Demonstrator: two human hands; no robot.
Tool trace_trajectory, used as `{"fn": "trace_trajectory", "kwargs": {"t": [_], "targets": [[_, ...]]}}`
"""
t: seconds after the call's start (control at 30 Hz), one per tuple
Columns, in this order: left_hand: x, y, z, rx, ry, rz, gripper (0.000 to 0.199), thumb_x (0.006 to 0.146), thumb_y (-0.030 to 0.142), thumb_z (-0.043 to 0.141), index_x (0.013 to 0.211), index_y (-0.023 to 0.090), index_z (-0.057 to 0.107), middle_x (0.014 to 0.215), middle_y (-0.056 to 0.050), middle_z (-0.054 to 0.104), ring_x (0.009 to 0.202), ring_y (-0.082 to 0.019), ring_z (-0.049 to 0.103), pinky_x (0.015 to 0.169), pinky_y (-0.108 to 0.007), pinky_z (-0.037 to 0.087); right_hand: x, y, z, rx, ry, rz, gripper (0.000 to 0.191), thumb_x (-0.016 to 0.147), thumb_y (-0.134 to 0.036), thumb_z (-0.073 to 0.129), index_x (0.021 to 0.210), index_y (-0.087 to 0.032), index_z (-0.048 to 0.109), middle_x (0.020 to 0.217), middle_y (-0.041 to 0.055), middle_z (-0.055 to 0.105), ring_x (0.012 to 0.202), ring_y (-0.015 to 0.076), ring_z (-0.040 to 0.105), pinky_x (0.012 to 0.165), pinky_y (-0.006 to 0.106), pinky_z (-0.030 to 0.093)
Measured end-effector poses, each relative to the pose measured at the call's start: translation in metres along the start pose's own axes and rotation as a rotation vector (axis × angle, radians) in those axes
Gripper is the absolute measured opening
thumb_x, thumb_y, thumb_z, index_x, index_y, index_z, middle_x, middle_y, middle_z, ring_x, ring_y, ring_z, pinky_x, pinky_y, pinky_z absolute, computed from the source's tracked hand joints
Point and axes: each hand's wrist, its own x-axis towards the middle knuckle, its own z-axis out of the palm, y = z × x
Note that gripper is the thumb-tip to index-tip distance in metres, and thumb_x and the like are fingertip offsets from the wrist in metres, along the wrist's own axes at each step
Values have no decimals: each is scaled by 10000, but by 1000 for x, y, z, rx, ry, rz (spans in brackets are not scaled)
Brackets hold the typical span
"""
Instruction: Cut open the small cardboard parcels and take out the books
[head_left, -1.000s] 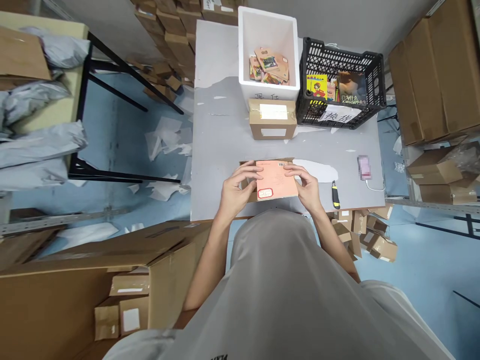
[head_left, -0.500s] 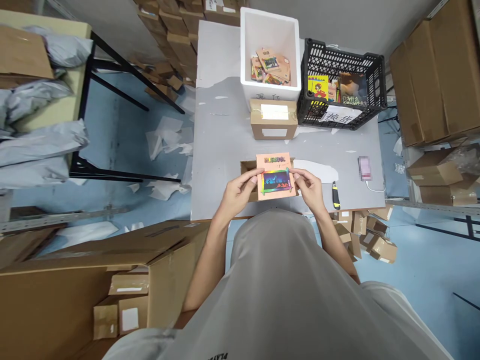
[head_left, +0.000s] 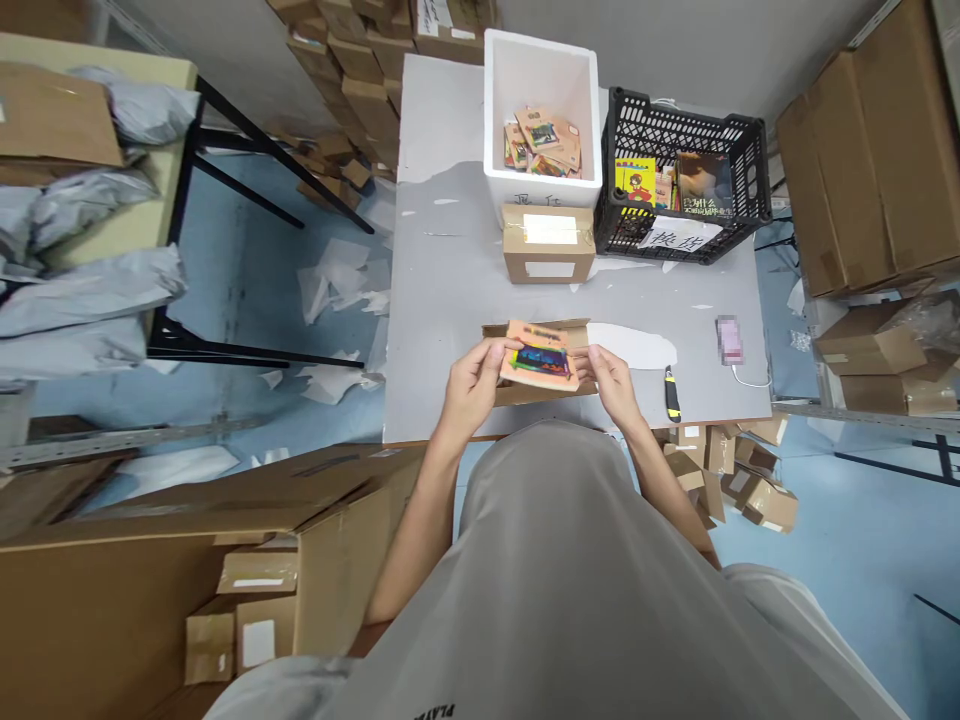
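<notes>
A thin peach-coloured book (head_left: pixel 541 362) with a dark, rainbow-edged picture on its cover is held up between both hands, tilted away from flat. My left hand (head_left: pixel 474 382) pinches its left edge between thumb and fingers. At the opposite edge, the fingers of my right hand (head_left: pixel 611 380) are closed on the same book. Beneath it lies an opened cardboard box (head_left: pixel 551 394) near the table's front edge, its inside mostly hidden by the book.
Behind stand a closed carton (head_left: pixel 548 262), a white foam box (head_left: pixel 500 185) holding similar books, and a black crate (head_left: pixel 679 243) with books. A yellow-black utility knife (head_left: pixel 672 394) and a phone (head_left: pixel 729 341) lie on the table (head_left: pixel 442 300) at right. A large carton (head_left: pixel 337 560) stands at lower left.
The book has tipped from facing me squarely to a flatter, slanted angle and sits slightly further left. Both hands still hold it, and the view has shifted slightly.
</notes>
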Motion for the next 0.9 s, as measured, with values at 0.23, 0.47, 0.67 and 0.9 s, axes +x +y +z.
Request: {"fn": "trace_trajectory", "kwargs": {"t": [0.23, 0.47, 0.67, 0.9], "targets": [[-9, 13, 29, 138, -47, 297, 217, 1100, 391, 718, 1233, 286, 853, 1147, -73, 757, 946, -208, 742, 873, -361, 654, 28, 37, 20, 110, -32, 79, 633, 800, -802, 883, 1145, -290, 741, 1024, 47, 863, 975, 254, 815, 907, 400, 695], [-26, -9, 83, 390, -210, 444, 168, 1022, 176, 736, 1075, 280, 856, 1096, -90, 756, 1043, -279, 736, 931, -410, 614, 37, 66, 46, 245, -123, 122, 544, 891, -853, 647, 906, -325, 775, 998, 94, 819, 1138, 289, 810, 912, 472, 703], [-27, 3, 76, 234, -45, 262, 140, 1024, 268, 737, 1115, 278, 843, 1120, -67, 796, 1026, -236, 780, 925, -385, 664, 33, 73, 32, 299, -75, 249, 434, 949, -700, 734, 910, -268, 720, 950, 80, 823, 1177, 269, 807, 944, 401, 693], [-2, -37, 42, -83, 240, -153, 375, 988, 529, 818, 1206, 224, 803, 1208, -118, 854, 1141, -244, 817, 986, -372, 685, 21, 50, 5, 242, 139, 158, 569, 743, -711, 967, 1031, -275, 739, 1013, 35, 845, 976, 226, 799, 890, 364, 686]]}}
